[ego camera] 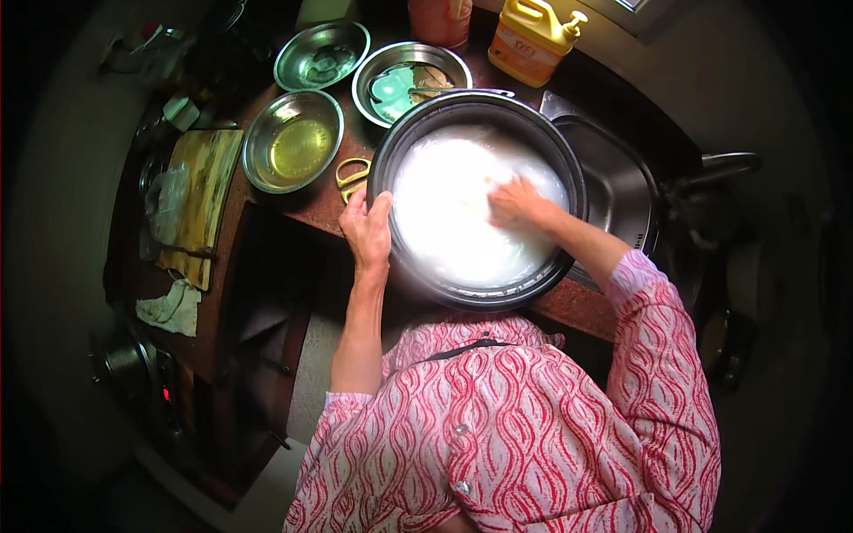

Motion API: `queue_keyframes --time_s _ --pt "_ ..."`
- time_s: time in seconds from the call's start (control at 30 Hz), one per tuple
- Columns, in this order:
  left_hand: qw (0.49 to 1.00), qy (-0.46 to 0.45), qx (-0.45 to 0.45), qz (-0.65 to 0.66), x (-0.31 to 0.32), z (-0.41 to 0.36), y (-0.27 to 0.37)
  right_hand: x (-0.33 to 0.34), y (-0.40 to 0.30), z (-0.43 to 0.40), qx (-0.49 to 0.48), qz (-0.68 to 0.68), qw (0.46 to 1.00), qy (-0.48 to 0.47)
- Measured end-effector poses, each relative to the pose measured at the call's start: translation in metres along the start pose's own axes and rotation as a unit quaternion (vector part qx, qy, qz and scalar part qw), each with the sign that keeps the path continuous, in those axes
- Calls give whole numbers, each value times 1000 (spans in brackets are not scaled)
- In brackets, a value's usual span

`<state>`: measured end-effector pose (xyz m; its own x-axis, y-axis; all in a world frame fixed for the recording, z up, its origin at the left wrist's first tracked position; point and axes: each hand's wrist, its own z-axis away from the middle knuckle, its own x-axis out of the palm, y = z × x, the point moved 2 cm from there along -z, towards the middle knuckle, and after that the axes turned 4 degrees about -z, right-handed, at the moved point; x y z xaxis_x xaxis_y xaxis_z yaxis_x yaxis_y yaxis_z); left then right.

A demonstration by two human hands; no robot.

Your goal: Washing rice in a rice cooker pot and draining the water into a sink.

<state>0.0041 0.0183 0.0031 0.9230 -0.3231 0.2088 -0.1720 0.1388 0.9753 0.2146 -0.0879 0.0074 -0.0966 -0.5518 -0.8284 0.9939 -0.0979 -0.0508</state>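
Note:
A large round dark pot stands before me, reaching over the counter's front edge and the left part of the sink. Inside it is a bright white, cloudy mass; glare hides whether it is liquid alone or holds grains. My left hand grips the pot's left rim, thumb on top and fingers outside. Down in the white contents is my right hand, blurred, its fingertips hidden, so what they hold cannot be seen. Yellow-handled scissors lie just beyond my left hand, partly covered by the pot.
Metal bowls stand at the back left: one with yellowish liquid, one with liquid, one with pale pieces and a utensil. A yellow pump jug and red container stand behind. Right is a steel sink; left, a wooden cutting board.

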Motion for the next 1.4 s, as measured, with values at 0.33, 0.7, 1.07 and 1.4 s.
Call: queue_keyframes --time_s 0.33,0.7,1.07,1.4 --pt "1000 -19 -6 23 -1 -3 -8 25 -69 20 -134 -91 980 114" --pt "1000 -14 -4 15 0 17 -3 1 0 42 73 -143 958 239" --pt "999 26 -20 -16 6 39 13 -13 36 95 76 -76 864 492" --pt "992 55 4 -114 42 56 50 28 42 57 -46 -123 865 485"
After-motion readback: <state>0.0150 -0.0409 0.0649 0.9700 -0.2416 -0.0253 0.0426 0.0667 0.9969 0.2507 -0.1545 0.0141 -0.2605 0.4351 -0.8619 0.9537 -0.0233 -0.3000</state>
